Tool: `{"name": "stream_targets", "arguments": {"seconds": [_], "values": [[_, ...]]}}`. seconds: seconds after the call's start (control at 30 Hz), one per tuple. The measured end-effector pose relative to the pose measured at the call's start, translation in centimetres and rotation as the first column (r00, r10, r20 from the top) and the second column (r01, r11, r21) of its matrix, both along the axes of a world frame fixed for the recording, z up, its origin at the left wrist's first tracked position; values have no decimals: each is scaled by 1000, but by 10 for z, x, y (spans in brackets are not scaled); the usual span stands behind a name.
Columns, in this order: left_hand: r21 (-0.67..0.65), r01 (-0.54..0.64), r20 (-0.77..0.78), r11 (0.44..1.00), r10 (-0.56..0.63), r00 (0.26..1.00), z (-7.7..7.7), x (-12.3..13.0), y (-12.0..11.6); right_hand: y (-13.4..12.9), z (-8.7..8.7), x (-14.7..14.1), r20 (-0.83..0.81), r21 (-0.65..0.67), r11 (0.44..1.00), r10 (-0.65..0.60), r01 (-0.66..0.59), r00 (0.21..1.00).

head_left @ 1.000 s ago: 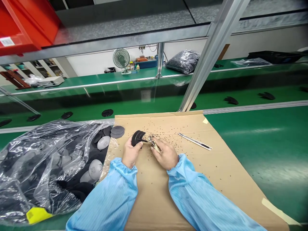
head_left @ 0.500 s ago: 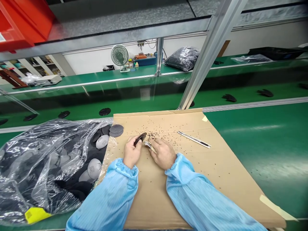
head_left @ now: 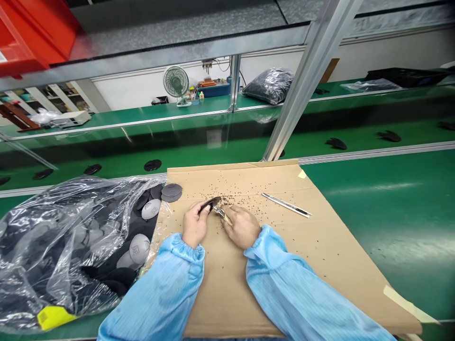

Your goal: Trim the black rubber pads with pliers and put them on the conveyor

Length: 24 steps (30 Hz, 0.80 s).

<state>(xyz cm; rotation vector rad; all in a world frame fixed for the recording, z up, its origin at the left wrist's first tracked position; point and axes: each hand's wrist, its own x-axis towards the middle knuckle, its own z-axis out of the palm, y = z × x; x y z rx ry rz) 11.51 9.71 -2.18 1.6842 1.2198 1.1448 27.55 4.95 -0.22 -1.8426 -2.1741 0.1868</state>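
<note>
My left hand (head_left: pixel 195 226) is closed on a thin dark oval disc (head_left: pixel 210 202), held tilted above the cardboard. In my right hand (head_left: pixel 242 226) is a pair of small metal nippers (head_left: pixel 221 212) with pale handles, its jaws at the disc's lower right edge. Whether the jaws touch the disc, I cannot tell. Many tiny black bits (head_left: pixel 227 199) lie scattered on the cardboard (head_left: pixel 231 293) around and beyond both hands. A couple of grey oval discs (head_left: pixel 171 190) rest at the cardboard's left edge.
At left, a clear plastic bag (head_left: pixel 64 227) holds many dark and grey oval pieces. A slim cutter-like tool (head_left: pixel 286 204) lies on the cardboard to the right. Behind runs a green conveyor (head_left: pixel 199 158) carrying black pieces, and a metal post (head_left: pixel 302 85) rises beyond the cardboard.
The disc in my left hand has turned, showing more of its upper face. The nippers have shifted slightly with my right hand. Black pieces on the conveyor have moved slightly left.
</note>
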Motion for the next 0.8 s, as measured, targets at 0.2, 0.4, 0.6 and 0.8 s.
{"name": "stream_targets", "arguments": {"seconds": [0.2,0.4,0.6,0.8], "values": [[74,9,21,997,-10,1000,-1,0,1,0,1,0,0,-21,1000,0,0,1000],[118,13,11,993,-15,1000,2,1,-2,0,3,0,13,-25,1000,3,-2,1000],[123,-15,-24,992,18,1000,4,1,-3,-1,10,-3,74,-38,999,5,-2,997],[123,-14,-12,992,16,1000,7,2,-4,-2,12,-5,106,-79,997,-15,24,994]]}}
